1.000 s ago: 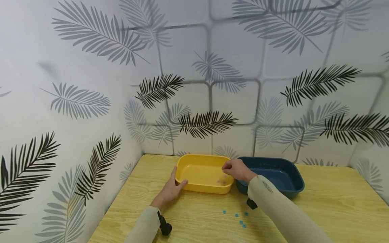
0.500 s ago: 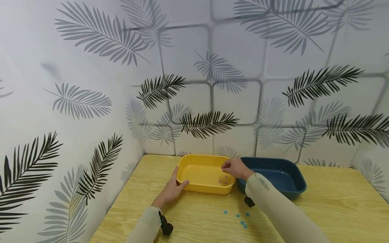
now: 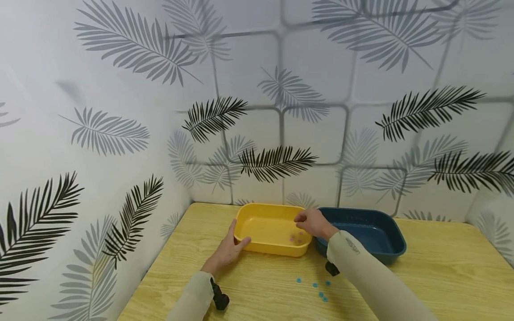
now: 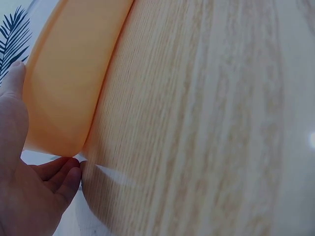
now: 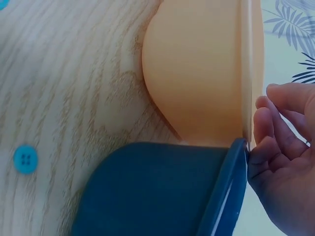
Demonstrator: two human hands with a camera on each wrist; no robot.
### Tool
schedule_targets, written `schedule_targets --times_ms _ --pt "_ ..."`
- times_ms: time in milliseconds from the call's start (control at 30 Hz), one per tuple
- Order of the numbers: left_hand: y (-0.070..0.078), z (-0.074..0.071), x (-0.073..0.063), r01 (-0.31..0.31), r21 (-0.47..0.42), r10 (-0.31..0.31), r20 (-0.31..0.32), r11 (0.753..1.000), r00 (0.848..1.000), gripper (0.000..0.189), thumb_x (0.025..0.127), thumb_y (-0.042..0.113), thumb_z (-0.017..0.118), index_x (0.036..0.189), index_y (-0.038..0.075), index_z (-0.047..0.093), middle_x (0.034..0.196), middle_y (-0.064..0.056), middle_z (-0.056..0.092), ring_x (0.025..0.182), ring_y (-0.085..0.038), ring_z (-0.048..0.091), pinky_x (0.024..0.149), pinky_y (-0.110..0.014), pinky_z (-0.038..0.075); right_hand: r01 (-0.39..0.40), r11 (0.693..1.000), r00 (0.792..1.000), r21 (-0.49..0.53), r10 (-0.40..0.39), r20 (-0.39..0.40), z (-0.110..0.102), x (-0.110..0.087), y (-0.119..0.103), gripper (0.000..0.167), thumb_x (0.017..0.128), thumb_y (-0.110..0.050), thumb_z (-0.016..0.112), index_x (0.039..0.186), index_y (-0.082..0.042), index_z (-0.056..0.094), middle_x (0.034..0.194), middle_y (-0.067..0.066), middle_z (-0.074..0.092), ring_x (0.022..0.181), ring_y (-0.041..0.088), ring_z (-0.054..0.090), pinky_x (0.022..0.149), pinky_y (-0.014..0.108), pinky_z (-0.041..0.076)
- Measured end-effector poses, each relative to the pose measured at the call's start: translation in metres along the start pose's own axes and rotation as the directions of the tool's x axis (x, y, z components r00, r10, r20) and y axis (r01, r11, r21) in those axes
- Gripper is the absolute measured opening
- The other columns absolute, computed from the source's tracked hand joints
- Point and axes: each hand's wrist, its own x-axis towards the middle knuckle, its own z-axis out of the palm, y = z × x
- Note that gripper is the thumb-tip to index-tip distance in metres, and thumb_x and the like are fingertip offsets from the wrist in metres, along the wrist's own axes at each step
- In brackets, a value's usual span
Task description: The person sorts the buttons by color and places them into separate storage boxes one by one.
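Observation:
My left hand (image 3: 225,255) holds the yellow basin (image 3: 263,248) at its left end, thumb by the near rim. In the left wrist view its fingers (image 4: 69,182) curl against the basin's bottom corner. My right hand (image 3: 315,222) is over the basin's right end, beside the dark blue basin (image 3: 363,215). The right wrist view shows its fingers (image 5: 266,123) loosely bent with nothing visible between them, close to the rims where the basins meet. Several small pink pieces (image 3: 292,239) lie in the yellow basin below this hand.
Several blue buttons (image 3: 315,285) lie scattered on the wooden table (image 3: 257,294) in front of the basins; one blue button (image 5: 25,159) shows its four-hole face in the right wrist view. A leaf-patterned wall (image 3: 257,187) stands right behind the basins.
My right hand's fingertips have loosened a little over the yellow basin and drawn slightly right. The left hand keeps its hold. The head view has shifted slightly.

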Motion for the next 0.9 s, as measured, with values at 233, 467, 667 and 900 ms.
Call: schedule_targets --times_ms 233,467,667,900 --pt "-0.002 0.002 0.002 -0.003 -0.007 0.003 -0.003 1.0 1.0 0.091 0.091 0.052 0.054 0.153 0.015 -0.002 0.154 -0.019 0.016 0.139 -0.035 0.022 0.11 -0.052 0.017 0.043 0.999 0.999 0.016 -0.042 -0.017 -0.013 -0.023 0.0 0.015 0.091 -0.008 0.061 0.103 -0.002 0.067 0.091 0.003 0.062 0.085 0.019 0.059 0.075 0.036 0.051" --pt "0.0 0.0 -0.001 -0.017 -0.003 0.017 -0.013 1.0 1.0 0.092 0.091 0.052 0.055 0.153 0.013 0.0 0.154 -0.019 0.016 0.138 -0.036 0.023 0.11 -0.052 0.018 0.095 0.995 0.995 0.021 -0.095 -0.005 -0.025 -0.047 0.001 0.012 0.091 -0.008 0.062 0.1 -0.002 0.067 0.088 0.0 0.062 0.08 0.015 0.059 0.071 0.033 0.051" --pt "-0.001 -0.001 -0.001 -0.013 -0.018 0.013 -0.008 1.0 1.0 0.093 0.091 0.052 0.056 0.153 0.013 -0.001 0.155 -0.02 0.014 0.138 -0.037 0.022 0.11 -0.053 0.018 0.108 0.994 0.994 -0.004 -0.108 0.019 -0.032 -0.065 0.003 0.011 0.091 -0.007 0.062 0.1 -0.003 0.067 0.086 -0.003 0.063 0.077 0.012 0.058 0.068 0.031 0.05" --pt "0.004 -0.002 0.001 0.011 -0.029 -0.011 -0.005 1.0 1.0 0.093 0.091 0.048 0.059 0.153 0.011 0.001 0.156 -0.018 0.012 0.14 -0.035 0.016 0.111 -0.052 0.015 0.114 0.993 0.993 0.006 -0.114 0.018 -0.042 -0.089 0.014 0.011 0.091 -0.009 0.063 0.1 -0.006 0.067 0.09 -0.002 0.063 0.079 0.013 0.059 0.069 0.032 0.051"
